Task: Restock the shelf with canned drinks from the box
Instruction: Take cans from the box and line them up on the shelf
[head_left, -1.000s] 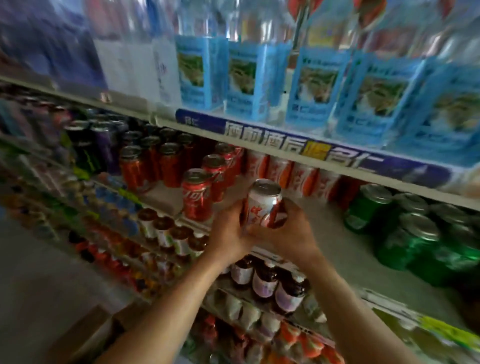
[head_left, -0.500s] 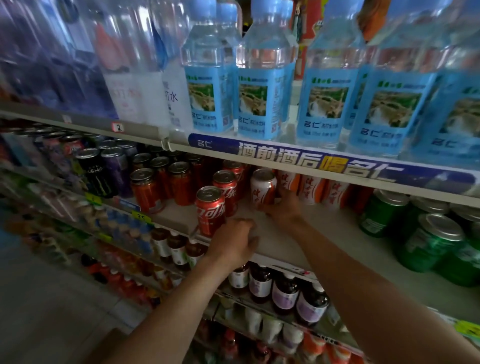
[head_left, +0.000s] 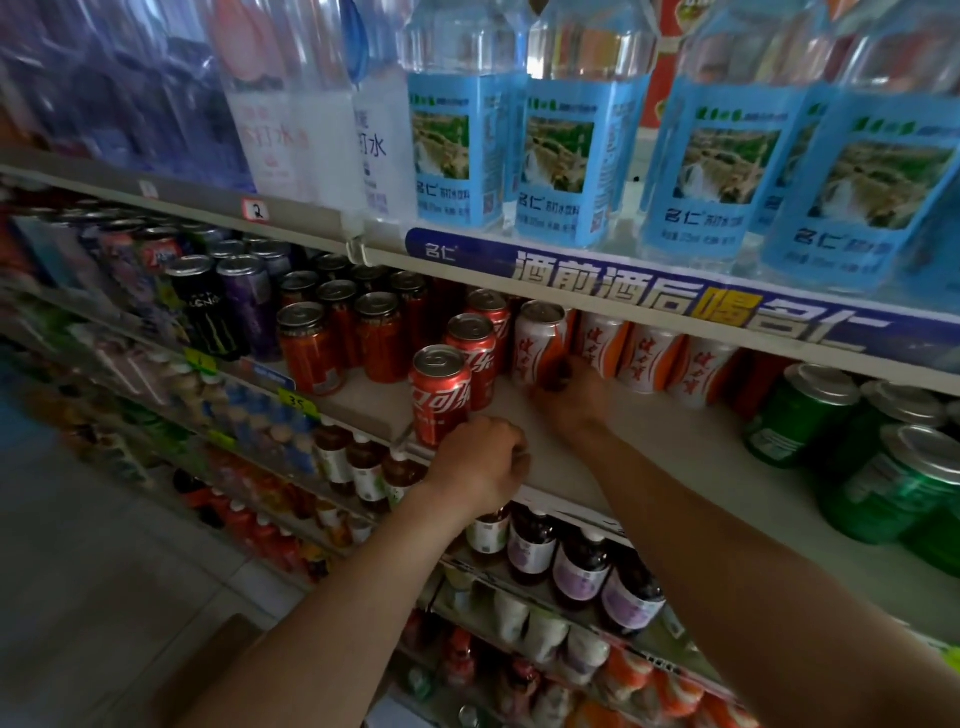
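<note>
A white-and-orange can (head_left: 537, 343) stands on the grey shelf board (head_left: 675, 457), at the left end of a row of matching cans (head_left: 649, 358). My right hand (head_left: 571, 400) reaches in and grips this can low on its side. My left hand (head_left: 480, 462) rests curled at the shelf's front edge, just below a red cola can (head_left: 440, 395), with nothing visible in it. A cardboard box corner (head_left: 208, 670) shows at the bottom left on the floor.
More red cola cans (head_left: 475, 353), dark red cans (head_left: 311, 348) and tall black and purple cans (head_left: 228, 306) fill the shelf's left. Green cans (head_left: 883, 457) stand at the right. Water bottles (head_left: 576, 156) line the shelf above, small bottles (head_left: 576, 566) the one below.
The can was held in both hands in front of the shelf. My right hand carried it in and set it beside the matching cans; my left hand let go and dropped to the shelf edge.
</note>
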